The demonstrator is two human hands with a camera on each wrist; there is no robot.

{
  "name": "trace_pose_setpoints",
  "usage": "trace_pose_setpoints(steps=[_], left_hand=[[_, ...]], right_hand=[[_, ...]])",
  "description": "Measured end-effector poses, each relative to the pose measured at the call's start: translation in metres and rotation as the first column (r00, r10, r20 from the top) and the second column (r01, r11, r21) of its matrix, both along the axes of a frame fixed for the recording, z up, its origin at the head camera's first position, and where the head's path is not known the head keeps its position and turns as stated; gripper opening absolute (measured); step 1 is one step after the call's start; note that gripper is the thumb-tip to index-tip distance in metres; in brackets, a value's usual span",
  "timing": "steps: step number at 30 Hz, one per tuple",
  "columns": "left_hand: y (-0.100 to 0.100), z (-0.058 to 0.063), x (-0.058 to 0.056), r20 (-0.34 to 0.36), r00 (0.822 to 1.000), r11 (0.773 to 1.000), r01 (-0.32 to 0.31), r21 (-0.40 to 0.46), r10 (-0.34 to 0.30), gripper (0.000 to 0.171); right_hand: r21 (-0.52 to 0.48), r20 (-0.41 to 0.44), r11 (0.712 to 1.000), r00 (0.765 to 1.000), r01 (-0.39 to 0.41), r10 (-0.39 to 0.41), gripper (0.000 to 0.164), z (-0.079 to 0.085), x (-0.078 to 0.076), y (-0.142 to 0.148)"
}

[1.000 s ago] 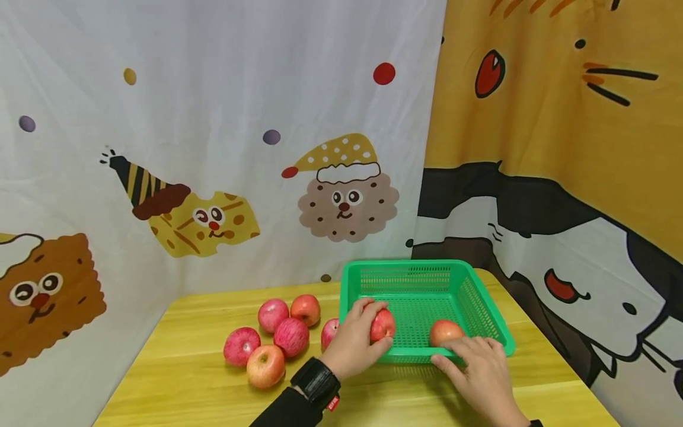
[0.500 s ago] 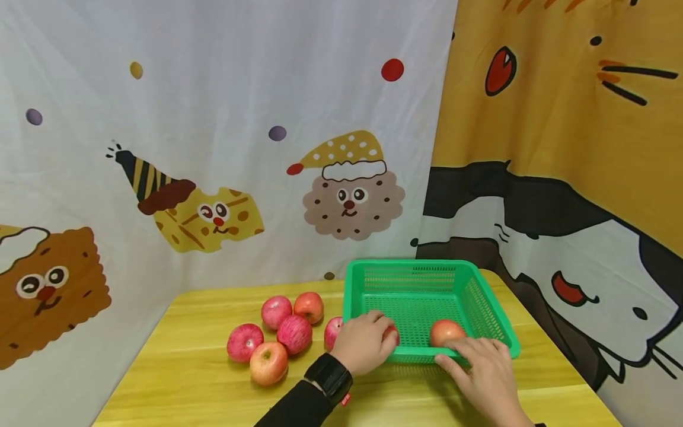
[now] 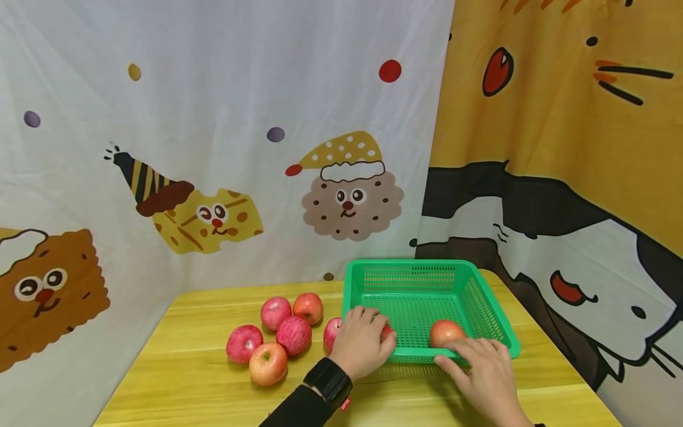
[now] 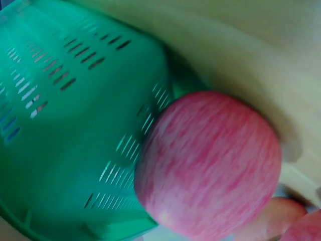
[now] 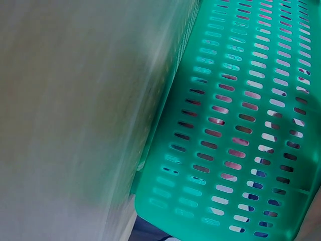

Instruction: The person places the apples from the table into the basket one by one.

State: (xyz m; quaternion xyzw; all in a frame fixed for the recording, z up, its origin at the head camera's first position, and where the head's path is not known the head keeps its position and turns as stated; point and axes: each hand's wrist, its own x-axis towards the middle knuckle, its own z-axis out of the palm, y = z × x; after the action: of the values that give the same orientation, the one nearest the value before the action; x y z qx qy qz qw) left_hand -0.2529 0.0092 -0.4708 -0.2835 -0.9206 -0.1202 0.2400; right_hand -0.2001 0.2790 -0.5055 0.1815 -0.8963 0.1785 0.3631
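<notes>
In the head view my left hand [image 3: 363,341] reaches over the near left corner of the green plastic basket [image 3: 354,284]. Its fingers curve round a red apple [image 3: 386,332] that they largely hide. My right hand [image 3: 482,373] grips the basket's near rim, thumb on the outside and fingers over the edge. Just behind those fingers a second apple [image 3: 446,333] lies inside. The right wrist view looks onto the slotted outer wall of the basket [image 5: 225,135]. A pink-striped apple [image 4: 208,165] rests against the basket wall in the left wrist view.
Several apples lie grouped on the wooden table [image 3: 176,356] left of the basket, among them a yellowish-red apple [image 3: 268,363] at the front. A printed white curtain [image 3: 224,118] hangs behind the table, and a yellow patterned curtain [image 3: 533,118] hangs at the right.
My left hand has lowered the apple from rim height down into the basket's near left part, then shifted slightly left. My right hand has stayed on the rim.
</notes>
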Motion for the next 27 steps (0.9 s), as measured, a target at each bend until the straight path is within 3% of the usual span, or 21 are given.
trace_pose_setpoints(steps=[5,11,15,22,27], left_hand=[[-0.004,-0.005,-0.001,0.065,0.992,0.987,-0.115,0.111,0.109,0.065],[-0.019,-0.014,0.001,0.242,0.963,0.938,-0.189,0.291,0.119,0.095],[-0.034,-0.019,0.006,0.304,0.945,0.914,-0.223,0.340,0.117,0.099],[-0.051,-0.023,0.016,0.299,0.950,0.936,-0.180,0.303,0.086,0.076],[-0.059,-0.029,0.020,0.325,0.941,0.968,-0.162,0.194,0.093,0.087]], right_hand=[[0.001,-0.008,1.000,1.000,-0.005,0.005,0.033,0.000,-0.001,-0.001],[-0.003,0.010,1.000,1.000,0.001,-0.001,0.033,0.001,-0.001,-0.003],[-0.010,0.008,1.000,1.000,-0.002,0.002,0.033,0.001,0.000,-0.003],[-0.010,0.006,1.000,1.000,-0.001,0.001,0.032,0.001,0.000,-0.002],[-0.004,0.002,1.000,1.000,0.004,-0.004,0.033,0.001,0.000,-0.002]])
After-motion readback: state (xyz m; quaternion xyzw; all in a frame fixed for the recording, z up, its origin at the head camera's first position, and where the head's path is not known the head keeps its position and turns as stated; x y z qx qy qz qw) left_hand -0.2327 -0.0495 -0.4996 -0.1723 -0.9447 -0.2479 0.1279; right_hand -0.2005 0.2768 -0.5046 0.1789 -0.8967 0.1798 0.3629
